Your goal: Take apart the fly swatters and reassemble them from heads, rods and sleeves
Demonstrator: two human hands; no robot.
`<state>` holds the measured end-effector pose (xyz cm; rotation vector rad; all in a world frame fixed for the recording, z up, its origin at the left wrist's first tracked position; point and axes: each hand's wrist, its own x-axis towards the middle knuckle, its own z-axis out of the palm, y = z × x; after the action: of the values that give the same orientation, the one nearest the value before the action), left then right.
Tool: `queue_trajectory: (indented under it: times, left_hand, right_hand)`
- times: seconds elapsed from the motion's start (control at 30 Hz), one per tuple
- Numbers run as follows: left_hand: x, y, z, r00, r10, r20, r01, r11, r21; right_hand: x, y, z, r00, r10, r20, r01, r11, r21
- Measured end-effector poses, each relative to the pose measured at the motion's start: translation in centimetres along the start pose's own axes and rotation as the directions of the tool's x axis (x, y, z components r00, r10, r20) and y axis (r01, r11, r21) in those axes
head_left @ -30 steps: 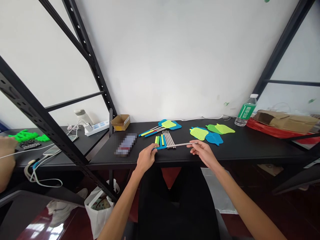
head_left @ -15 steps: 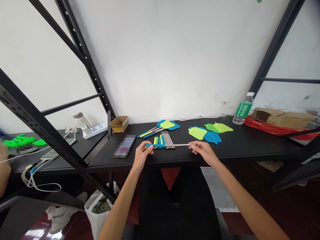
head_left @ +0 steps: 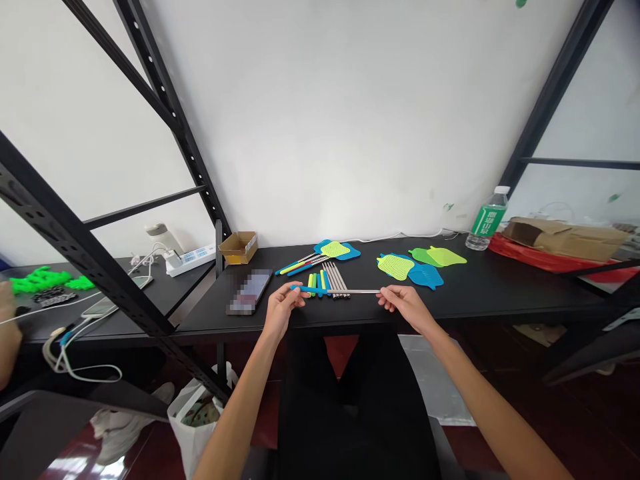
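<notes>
My left hand (head_left: 281, 307) pinches the outer end of a blue handle sleeve (head_left: 315, 291), which fits on one end of a slim metal rod (head_left: 355, 291). The fingers of my right hand (head_left: 406, 305) grip the rod's other end, so it stretches level between both hands over the desk's front. Just behind it lie loose yellow, green and blue handle sleeves (head_left: 322, 279) and several bare metal rods (head_left: 337, 275). Farther back are fly swatters (head_left: 333, 249) with handles attached. To the right rest loose leaf-shaped swatter heads (head_left: 395, 266) in yellow-green, green and blue.
On the black desk (head_left: 480, 287), a phone (head_left: 250, 292) and a small cardboard box (head_left: 239, 248) sit left. A water bottle (head_left: 487, 219) and a red bag with cardboard (head_left: 565, 238) stand right. Dark metal shelf posts (head_left: 185, 150) frame both sides. Another person's arm (head_left: 7, 333) shows at far left.
My left hand has shifted slightly left along the blue sleeve, and its outer end now tips up a little. My right hand keeps its hold on the rod's end.
</notes>
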<state>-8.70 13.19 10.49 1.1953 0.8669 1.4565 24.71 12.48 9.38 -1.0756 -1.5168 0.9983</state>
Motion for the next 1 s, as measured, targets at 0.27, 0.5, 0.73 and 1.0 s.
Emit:
queue_trajectory:
  times: [0.27, 0.5, 0.73, 1.0]
  left_hand:
    - [0.01, 0.11, -0.06, 1.000, -0.001, 0.013, 0.001, 1.000, -0.006]
    - [0.03, 0.01, -0.13, 1.000, 0.008, 0.008, -0.008, 1.000, 0.020]
    - [0.12, -0.22, -0.18, 1.000, -0.002, -0.004, 0.002, 0.999, 0.040]
    - [0.12, -0.21, -0.08, 1.000, -0.003, -0.007, 0.003, 0.999, 0.042]
  right_hand:
    - [-0.10, -0.15, 0.22, 1.000, 0.008, -0.008, -0.008, 1.000, -0.009]
    - [-0.25, -0.28, 0.25, 1.000, 0.011, -0.010, -0.011, 1.000, -0.024]
    - [-0.23, -0.22, 0.28, 0.999, 0.027, -0.034, -0.029, 0.999, -0.044]
    - [-0.05, 0.03, 0.29, 0.999, 0.008, -0.035, -0.007, 1.000, 0.010]
